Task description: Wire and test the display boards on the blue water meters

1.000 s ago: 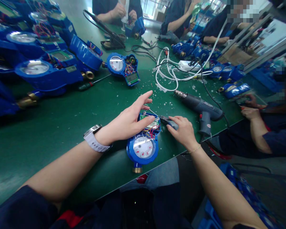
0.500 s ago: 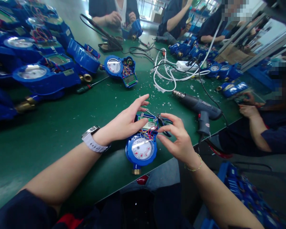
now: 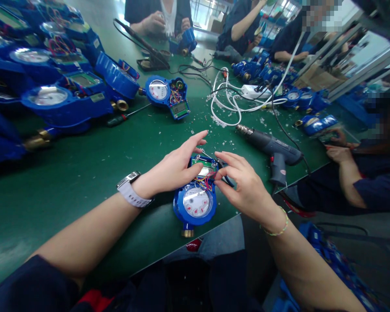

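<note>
Across most of the view, a green desk [image 3: 68,164]. Heaped on it at far left, blue meters [image 3: 48,97], with round dials and open wiring. To the right of the middle, a dark heat gun [image 3: 273,147], nozzle toward the far left. Near the front edge, between both hands, one open blue meter [image 3: 196,201]: flat on the desk, dial toward the body, display and coloured wires on the far side. Over it from the left, the left hand [image 3: 178,167], with an open grip, fingers spread, thumb above the display [image 3: 203,172]. At its right side, the right hand [image 3: 243,184], with fingertips drawn close together beside the red wires; cannot tell whether anything is in that grip. Farther back, a second open meter [image 3: 157,89] and a white power strip [image 3: 255,91]. Left of that meter, a screwdriver [image 3: 117,119]. Partly behind the right fingers, a dark hand tool [image 3: 229,180]. Smallest of all, whitish scraps [image 3: 225,143], scattered beyond the hands.
</note>
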A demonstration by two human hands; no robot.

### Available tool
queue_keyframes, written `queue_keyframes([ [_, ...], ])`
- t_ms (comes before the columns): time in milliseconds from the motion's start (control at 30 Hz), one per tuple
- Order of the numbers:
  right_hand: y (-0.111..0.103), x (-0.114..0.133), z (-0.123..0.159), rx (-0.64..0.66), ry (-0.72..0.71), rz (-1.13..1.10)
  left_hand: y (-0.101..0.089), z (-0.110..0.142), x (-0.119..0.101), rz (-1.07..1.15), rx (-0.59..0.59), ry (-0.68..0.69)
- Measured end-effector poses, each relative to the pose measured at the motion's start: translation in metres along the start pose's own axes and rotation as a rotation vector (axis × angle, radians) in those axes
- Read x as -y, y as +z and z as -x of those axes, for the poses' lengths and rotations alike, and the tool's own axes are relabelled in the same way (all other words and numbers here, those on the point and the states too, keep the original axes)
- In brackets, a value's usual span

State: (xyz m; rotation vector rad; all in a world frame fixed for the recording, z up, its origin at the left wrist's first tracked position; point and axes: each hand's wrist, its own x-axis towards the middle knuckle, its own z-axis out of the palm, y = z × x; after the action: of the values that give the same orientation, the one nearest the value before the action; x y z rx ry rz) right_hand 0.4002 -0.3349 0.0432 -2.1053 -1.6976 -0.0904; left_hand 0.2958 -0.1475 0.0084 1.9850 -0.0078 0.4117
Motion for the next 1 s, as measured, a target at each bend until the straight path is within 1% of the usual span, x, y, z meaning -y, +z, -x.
queue_keyframes([
  [167,0.001,-0.002,-0.001,0.073,0.01,-0.051,0.0,0.0,0.001,-0.029,0.001,0.0],
  [333,0.005,-0.007,0.003,0.078,0.026,-0.179,0.0,0.0,0.002,-0.03,0.001,-0.001],
  [433,0.007,-0.011,0.008,0.042,0.066,-0.28,-0.001,0.0,0.003,-0.025,-0.001,0.009],
  [533,0.008,-0.013,0.013,-0.044,0.102,-0.307,-0.001,0.0,0.003,-0.029,0.004,0.003],
  [667,0.01,-0.012,0.014,-0.1,0.049,-0.253,-0.001,0.0,0.003,-0.03,0.004,0.002],
  [900,0.008,-0.002,0.007,-0.118,-0.027,-0.055,0.0,0.0,0.003,-0.042,0.003,-0.003],
  [1000,0.004,0.005,0.005,-0.098,-0.046,0.082,0.0,0.0,0.003,-0.053,-0.001,0.004],
])
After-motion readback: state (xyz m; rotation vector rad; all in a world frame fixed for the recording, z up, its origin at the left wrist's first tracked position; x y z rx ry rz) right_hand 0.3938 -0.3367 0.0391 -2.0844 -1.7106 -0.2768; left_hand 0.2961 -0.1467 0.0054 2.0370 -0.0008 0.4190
